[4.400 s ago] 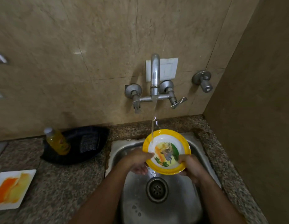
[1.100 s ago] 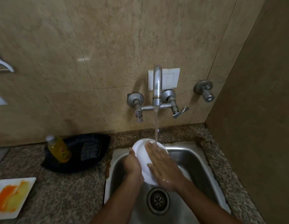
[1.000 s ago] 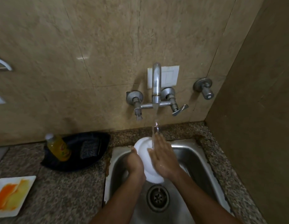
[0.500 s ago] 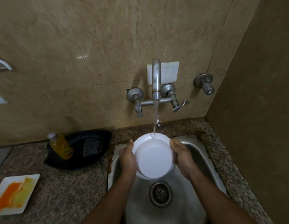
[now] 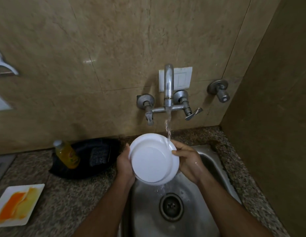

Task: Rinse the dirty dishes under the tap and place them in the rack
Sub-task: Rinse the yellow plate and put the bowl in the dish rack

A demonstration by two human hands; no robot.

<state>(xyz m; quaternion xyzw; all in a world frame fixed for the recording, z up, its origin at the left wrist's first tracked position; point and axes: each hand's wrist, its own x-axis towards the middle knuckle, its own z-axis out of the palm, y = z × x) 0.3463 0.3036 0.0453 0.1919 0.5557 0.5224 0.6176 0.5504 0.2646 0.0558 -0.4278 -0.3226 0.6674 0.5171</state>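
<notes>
Two hands grip round white plastic plate [image 5: 153, 160], left hand [image 5: 125, 165], right hand [image 5: 189, 162] | plate shifted left over steel sink [image 5: 215, 161], stream [image 5: 168, 127] hitting rim | underside nearly rinsed, rack next

no readable text, label on yellow bottle [image 5: 67, 155] too blurred to read

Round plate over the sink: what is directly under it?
Under the round plate, gripped by the left hand and right hand, lie the steel sink basin and, nearer, its drain. The basin floor behind the plate is hidden.
</notes>
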